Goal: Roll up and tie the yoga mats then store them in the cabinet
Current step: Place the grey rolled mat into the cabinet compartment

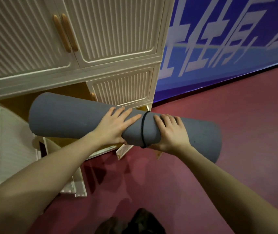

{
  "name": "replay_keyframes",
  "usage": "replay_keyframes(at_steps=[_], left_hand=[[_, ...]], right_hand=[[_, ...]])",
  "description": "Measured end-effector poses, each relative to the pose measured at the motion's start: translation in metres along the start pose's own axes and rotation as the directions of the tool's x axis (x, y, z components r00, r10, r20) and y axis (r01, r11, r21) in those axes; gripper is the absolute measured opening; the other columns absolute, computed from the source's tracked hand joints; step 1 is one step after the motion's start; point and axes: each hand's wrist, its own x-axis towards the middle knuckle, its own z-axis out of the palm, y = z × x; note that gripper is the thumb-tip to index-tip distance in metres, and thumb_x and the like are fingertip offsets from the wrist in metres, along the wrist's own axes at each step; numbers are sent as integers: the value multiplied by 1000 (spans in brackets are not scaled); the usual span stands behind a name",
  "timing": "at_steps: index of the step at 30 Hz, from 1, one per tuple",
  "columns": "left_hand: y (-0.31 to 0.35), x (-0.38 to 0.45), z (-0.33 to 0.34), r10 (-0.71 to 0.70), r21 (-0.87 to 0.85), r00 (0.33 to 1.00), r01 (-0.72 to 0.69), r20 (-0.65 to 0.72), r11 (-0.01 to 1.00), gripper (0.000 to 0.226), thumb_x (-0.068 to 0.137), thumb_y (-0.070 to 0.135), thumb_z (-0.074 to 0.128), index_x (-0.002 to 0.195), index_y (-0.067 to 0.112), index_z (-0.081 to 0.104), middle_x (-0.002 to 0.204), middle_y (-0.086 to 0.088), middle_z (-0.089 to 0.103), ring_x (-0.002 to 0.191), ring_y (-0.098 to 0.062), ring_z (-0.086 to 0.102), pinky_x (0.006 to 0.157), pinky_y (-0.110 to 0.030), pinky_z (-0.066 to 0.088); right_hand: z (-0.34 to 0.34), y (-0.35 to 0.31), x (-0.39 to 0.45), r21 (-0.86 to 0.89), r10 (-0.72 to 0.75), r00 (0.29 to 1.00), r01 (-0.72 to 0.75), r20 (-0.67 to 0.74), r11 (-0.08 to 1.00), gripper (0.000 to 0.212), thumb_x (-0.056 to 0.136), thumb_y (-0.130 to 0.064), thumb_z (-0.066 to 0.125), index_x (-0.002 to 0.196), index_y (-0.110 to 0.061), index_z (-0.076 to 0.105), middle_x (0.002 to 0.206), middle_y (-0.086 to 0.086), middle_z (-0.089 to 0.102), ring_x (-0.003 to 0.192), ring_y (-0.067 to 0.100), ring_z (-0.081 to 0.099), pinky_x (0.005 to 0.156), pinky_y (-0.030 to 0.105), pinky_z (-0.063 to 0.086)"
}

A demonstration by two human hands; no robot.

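A rolled grey yoga mat (70, 119) is held level in front of the cream cabinet (111, 39). A black band (143, 130) is tied around its middle. My left hand (114, 127) grips the roll just left of the band, fingers spread over the top and thumb underneath. My right hand (172, 134) grips it just right of the band, fingers curled over the top. The mat's left end hangs before the open lower-left compartment (18, 102), whose door (11, 146) is swung open toward me.
The cabinet's upper doors with wooden handles (65, 32) are closed, as is the lower-right door (123, 85). A blue banner wall (227, 44) runs at the right. Red floor (202, 174) spreads below; dark footwear (140, 223) shows at the bottom edge.
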Motion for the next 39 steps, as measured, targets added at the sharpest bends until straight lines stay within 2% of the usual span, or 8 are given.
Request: replay_keyframes(at_steps=[12,19,25,30,32,35,37,39], left_hand=[[-80,-33,40,71,-17,996,-71,52,997,120,44,66,81,143,22,29,135,-18,51,119,-39,52,96,-53,42],[-129,-66,58,73,-31,992,-70,105,997,122,46,68,80,145,24,25,138,-15,49,123,-36,49,99,-51,41],[-137,-62,78,103,-88,982,-90,158,992,125,45,68,79,148,26,24,145,-11,43,130,-34,43,104,-51,34],[-147,-61,92,66,-164,983,-37,173,986,122,52,63,79,151,29,17,154,-4,28,141,-29,26,113,-50,17],[-149,-57,92,41,-290,978,21,206,957,120,60,65,74,152,29,4,158,-1,14,144,-23,13,116,-43,5],[-144,-47,84,-146,-543,952,275,269,793,103,82,65,54,151,20,-9,160,-5,-2,146,-20,3,117,-35,2],[-139,-35,82,-346,-554,885,466,313,690,95,88,65,39,150,15,-14,159,-10,-7,146,-24,2,118,-37,4],[-138,-21,82,-492,-514,804,593,335,619,99,87,69,35,149,11,-16,159,-14,-4,146,-29,6,118,-41,7]], right_hand=[[38,-82,38,8,55,996,-55,-70,998,97,56,-70,70,123,-2,57,112,20,60,100,38,58,85,49,45],[47,-137,66,-12,78,996,-78,-34,997,101,52,-69,73,125,-3,54,112,18,59,104,38,57,88,50,44],[64,-147,66,-2,150,988,-150,42,989,108,44,-72,75,126,-5,54,112,15,60,100,37,59,87,50,46],[76,-151,78,23,159,985,-160,62,987,110,42,-73,76,126,-6,54,111,14,61,99,36,59,88,50,47],[78,-148,80,37,154,986,-157,71,987,110,42,-73,75,127,-7,53,112,14,60,101,36,59,89,50,47],[82,-144,79,43,152,986,-155,75,987,110,43,-73,75,127,-7,52,114,14,60,103,37,58,92,52,45],[85,-143,77,42,150,986,-153,73,987,110,43,-74,75,127,-7,53,115,15,60,103,37,58,93,52,45],[87,-142,76,42,150,987,-152,58,987,110,43,-75,74,127,-7,54,116,15,60,103,36,59,92,50,46]])
